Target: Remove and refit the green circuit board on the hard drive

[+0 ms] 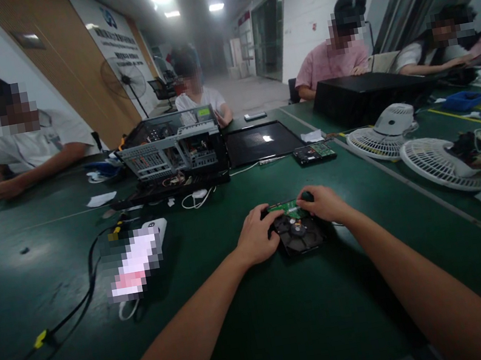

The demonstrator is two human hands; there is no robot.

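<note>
A black hard drive (301,242) lies on the green table in front of me, its green circuit board (290,211) along the far side and a round hub near its middle. My left hand (259,235) grips its left edge, thumb at the near side and fingers reaching over the top. At the far right corner of the drive, my right hand (325,204) is closed around a small screwdriver (307,196). Only its dark rounded handle end shows; the tip is hidden by the fingers.
Beyond the drive stand an opened computer case (172,154), a black panel (262,141) and a second hard drive (314,153). A phone (138,261) and a black cable (92,269) lie left. White fan parts (443,164) lie right. Several people sit around the table.
</note>
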